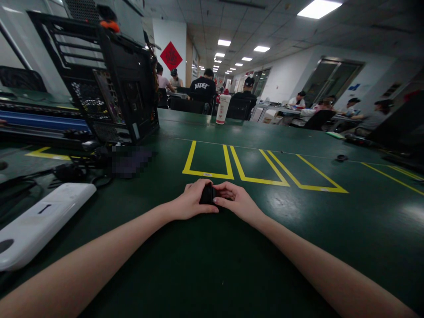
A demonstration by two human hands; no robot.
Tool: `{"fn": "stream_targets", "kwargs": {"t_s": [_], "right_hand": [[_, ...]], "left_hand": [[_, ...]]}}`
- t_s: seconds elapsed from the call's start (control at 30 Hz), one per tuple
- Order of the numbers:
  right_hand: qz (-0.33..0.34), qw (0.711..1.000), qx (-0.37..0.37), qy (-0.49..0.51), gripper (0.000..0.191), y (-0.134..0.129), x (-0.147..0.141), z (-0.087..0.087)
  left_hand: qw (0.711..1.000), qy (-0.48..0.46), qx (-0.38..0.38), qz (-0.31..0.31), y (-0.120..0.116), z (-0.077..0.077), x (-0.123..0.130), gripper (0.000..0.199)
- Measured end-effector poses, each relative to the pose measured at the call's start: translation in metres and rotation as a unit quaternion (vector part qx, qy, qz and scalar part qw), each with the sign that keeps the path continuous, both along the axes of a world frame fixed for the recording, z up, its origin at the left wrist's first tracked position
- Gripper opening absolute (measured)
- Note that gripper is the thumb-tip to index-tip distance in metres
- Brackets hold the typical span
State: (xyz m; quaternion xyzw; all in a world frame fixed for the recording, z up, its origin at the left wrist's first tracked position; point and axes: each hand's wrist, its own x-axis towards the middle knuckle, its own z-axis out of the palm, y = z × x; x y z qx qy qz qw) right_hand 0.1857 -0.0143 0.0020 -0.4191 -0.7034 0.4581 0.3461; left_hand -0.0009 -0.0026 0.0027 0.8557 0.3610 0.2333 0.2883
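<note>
A small black object [206, 195], box-like in shape, sits between my two hands just above or on the green table [212, 260]. From the left side, my left hand [190, 201] wraps round it, thumb near me and fingers on the far side. My right hand [237, 201] grips its right edge, the thumb in front and the fingers curled behind. Both hands partly cover the object, and its exact kind does not show.
Yellow tape frames [208, 175] mark the table beyond my hands. A white cup [223, 108] stands farther back. At left are an open black computer case [127, 88], cables and a white oblong device [46, 225]. People sit at distant tables.
</note>
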Motion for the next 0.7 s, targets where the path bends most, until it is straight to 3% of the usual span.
{"fn": "stream_targets", "kwargs": {"t_s": [0.2, 0.43, 0.7], "right_hand": [[-0.016, 0.999, -0.044, 0.024, 0.03, 0.0036, -0.0029, 0.0008], [0.003, 0.999, -0.039, 0.016, 0.03, 0.0054, -0.0007, -0.0039], [-0.001, 0.991, 0.101, -0.088, 0.033, -0.0042, 0.0031, 0.003]], "left_hand": [[1.0, 0.001, 0.005, 0.004, -0.0017, 0.0008, 0.0013, 0.062], [1.0, 0.007, -0.001, 0.008, -0.0023, 0.002, 0.0007, 0.063], [1.0, 0.001, -0.009, 0.006, -0.0025, 0.0027, -0.0008, 0.065]]}}
